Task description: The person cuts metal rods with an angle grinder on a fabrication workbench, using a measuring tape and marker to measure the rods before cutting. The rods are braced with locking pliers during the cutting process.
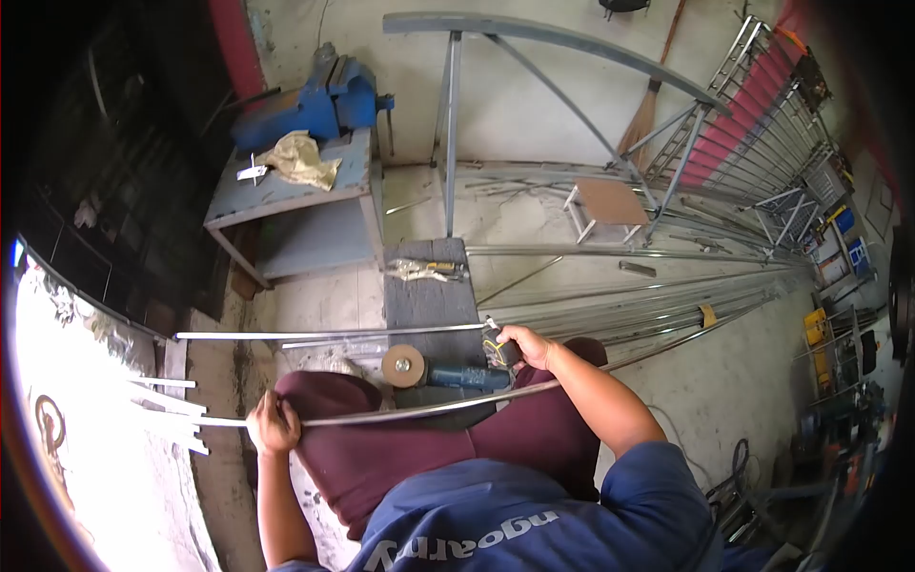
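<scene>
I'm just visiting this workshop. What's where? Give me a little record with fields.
Left hand: gripping a long metal bar
Right hand: holding a tape measure
Close in front: angle grinder
Farther ahead: pliers on a dark board
Back left: blue vise on a metal table
Back right: small stool

Scuffed pale wall (534,133); greyish floor (686,381); metal workbench (246,198); bright daylight (105,486) at left.
</scene>
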Motion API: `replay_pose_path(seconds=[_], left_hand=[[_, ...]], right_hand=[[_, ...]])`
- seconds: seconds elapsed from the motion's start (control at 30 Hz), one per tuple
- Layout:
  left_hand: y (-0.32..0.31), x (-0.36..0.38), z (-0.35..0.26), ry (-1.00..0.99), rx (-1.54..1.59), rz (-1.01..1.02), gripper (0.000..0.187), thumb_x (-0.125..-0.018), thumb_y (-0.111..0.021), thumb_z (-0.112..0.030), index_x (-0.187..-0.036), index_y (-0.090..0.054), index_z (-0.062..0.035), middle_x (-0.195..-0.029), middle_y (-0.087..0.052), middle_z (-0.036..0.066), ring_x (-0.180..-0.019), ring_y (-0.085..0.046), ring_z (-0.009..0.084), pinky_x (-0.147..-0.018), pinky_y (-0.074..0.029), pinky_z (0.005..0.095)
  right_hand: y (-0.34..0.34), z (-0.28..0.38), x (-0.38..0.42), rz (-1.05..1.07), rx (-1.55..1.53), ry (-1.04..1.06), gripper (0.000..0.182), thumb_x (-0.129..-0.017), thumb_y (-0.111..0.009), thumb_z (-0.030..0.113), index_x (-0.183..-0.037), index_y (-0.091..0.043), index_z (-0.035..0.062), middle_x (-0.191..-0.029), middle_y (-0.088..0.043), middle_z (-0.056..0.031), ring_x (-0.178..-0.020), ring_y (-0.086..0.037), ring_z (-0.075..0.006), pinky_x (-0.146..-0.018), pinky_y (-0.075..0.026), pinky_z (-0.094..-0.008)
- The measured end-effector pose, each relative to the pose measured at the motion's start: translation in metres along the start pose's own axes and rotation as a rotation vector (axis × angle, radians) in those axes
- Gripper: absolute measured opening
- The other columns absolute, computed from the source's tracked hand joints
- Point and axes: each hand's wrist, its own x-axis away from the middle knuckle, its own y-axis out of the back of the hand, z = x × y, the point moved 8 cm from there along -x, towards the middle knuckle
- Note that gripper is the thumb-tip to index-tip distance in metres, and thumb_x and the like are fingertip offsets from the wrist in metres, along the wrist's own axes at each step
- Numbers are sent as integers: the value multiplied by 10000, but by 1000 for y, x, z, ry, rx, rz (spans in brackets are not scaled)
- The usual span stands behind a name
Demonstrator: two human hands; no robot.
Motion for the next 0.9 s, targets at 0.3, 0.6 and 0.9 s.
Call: replay_pose_path(seconds=[0.3, 0.6, 0.9], left_hand=[[18, -19, -32, 22, 35, 106, 79, -1016, -732, -141, -1040, -727, -67, -941, -689, 101, -894, -679, 346, -873, -518, 469], [18, -31, -90, 122, 131, 209, 187, -979, -768, -177, -1115, -782, -49, -1094, -753, 141, -1085, -730, 375, -995, -570, 481], [-4, -58, -140, -62, 90, 260, 251, -1012, -770, -234, -1168, -788, -38, -1182, -775, 158, -1184, -708, 387, -1069, -535, 487]], right_hand=[[-77, 23, 25, -20, -136, 171, 522, -1087, -601, 612, -1169, -726, 112, -937, -770, -107, -731, -675, -111, -509, -398, -254], [-139, 62, 13, 310, -250, 300, 764, -852, -614, 310, -1545, -608, -10, -1182, -756, -221, -1092, -734, -282, -979, -593, -397], [-184, 84, 29, 233, 147, 413, 492, -1042, -710, 350, -1381, -647, -1, -1072, -750, -117, -1045, -705, -178, -965, -547, -335]])
